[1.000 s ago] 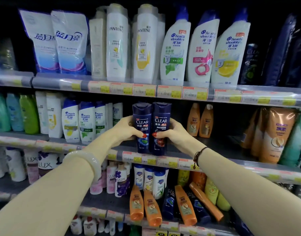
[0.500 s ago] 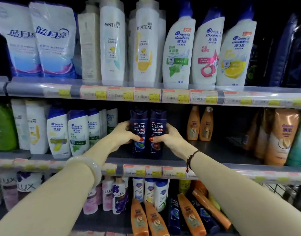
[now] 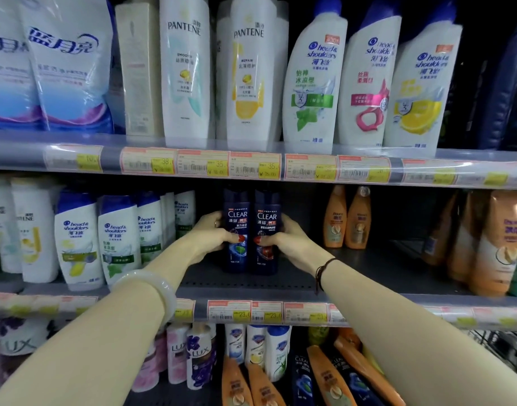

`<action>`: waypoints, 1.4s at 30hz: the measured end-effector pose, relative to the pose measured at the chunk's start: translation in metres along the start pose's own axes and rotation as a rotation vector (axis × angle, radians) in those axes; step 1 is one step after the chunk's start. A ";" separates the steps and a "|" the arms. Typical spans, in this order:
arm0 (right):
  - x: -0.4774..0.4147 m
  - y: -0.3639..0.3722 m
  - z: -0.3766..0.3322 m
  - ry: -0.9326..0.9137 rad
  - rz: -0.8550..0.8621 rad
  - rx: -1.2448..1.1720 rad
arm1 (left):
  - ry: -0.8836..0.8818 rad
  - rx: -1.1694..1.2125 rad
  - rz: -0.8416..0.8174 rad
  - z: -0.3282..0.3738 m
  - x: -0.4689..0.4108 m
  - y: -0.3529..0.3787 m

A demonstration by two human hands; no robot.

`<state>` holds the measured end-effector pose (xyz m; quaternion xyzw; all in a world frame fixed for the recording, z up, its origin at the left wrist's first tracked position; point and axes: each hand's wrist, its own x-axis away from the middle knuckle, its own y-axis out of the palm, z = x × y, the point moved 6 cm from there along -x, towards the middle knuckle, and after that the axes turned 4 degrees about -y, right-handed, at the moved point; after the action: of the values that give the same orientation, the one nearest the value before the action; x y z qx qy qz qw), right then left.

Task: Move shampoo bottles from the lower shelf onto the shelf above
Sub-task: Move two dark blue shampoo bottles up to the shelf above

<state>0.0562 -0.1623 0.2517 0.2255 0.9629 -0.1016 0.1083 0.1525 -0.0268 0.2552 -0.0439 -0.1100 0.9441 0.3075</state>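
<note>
A: How far along does this look?

B: Partway, I'd judge. Two dark Clear bottles, the left bottle point(image 3: 235, 230) and the right bottle point(image 3: 266, 231), stand upright side by side, touching, on the middle shelf point(image 3: 251, 281), set back from its front edge. Those two look placed. On the bottom shelf point(image 3: 163, 388) more dark Clear bottles point(image 3: 302, 373) lie among orange ones, so there seems to be more to bring up.

A: Are the hands off them?

B: No. The left hand point(image 3: 209, 237) wraps the left bottle from its outer side, thumb across the label front, the other fingers round the far side. The right hand point(image 3: 283, 238) mirrors it on the right bottle. Both hands are closed around their bottles, pressing the pair together.

A: Bases down?

B: They appear to rest on the shelf, though I can't tell for certain. The grips sit around mid-height, caps and lower labels clear of the fingers.

A: What remains here?

B: Letting go, I'd guess, then reaching down again.
</note>
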 end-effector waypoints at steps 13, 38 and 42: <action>-0.009 0.000 0.011 0.056 -0.008 -0.029 | -0.049 0.031 -0.004 -0.005 -0.008 -0.002; 0.079 -0.037 -0.019 0.003 0.064 0.471 | 0.015 -0.363 0.016 0.012 0.074 0.019; 0.089 -0.034 -0.027 -0.030 -0.024 0.617 | 0.079 -0.517 -0.032 0.019 0.087 0.034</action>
<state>-0.0413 -0.1487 0.2596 0.2349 0.8875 -0.3936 0.0475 0.0600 -0.0050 0.2645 -0.1561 -0.3361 0.8773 0.3051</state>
